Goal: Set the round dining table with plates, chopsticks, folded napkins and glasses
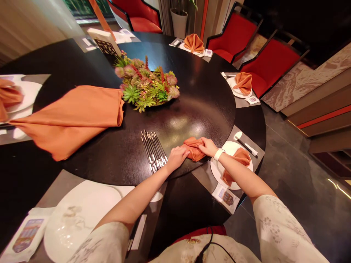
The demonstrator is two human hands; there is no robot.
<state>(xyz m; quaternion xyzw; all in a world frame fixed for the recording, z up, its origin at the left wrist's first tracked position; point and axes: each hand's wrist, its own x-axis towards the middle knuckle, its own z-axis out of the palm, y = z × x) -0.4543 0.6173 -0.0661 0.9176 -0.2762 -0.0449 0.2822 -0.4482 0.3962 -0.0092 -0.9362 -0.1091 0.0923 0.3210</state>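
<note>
An orange cloth napkin (194,152), bunched and partly folded, lies on the dark turntable (115,160) between my hands. My left hand (177,157) grips its left side, fingers curled onto the cloth. At its upper right edge, my right hand (208,147) pinches the fabric; a white band circles that wrist. Just left of my left hand lie several black chopsticks (153,148) with silvery ends, side by side. To the right, a white plate (214,171) bears another folded orange napkin (238,164), partly hidden by my right forearm.
A large spread orange cloth (79,113) lies on the left of the turntable, near a succulent centrepiece (148,82). A white plate (90,204) sits at the near left. More place settings with folded napkins (193,43) line the rim. Red chairs (236,34) stand beyond.
</note>
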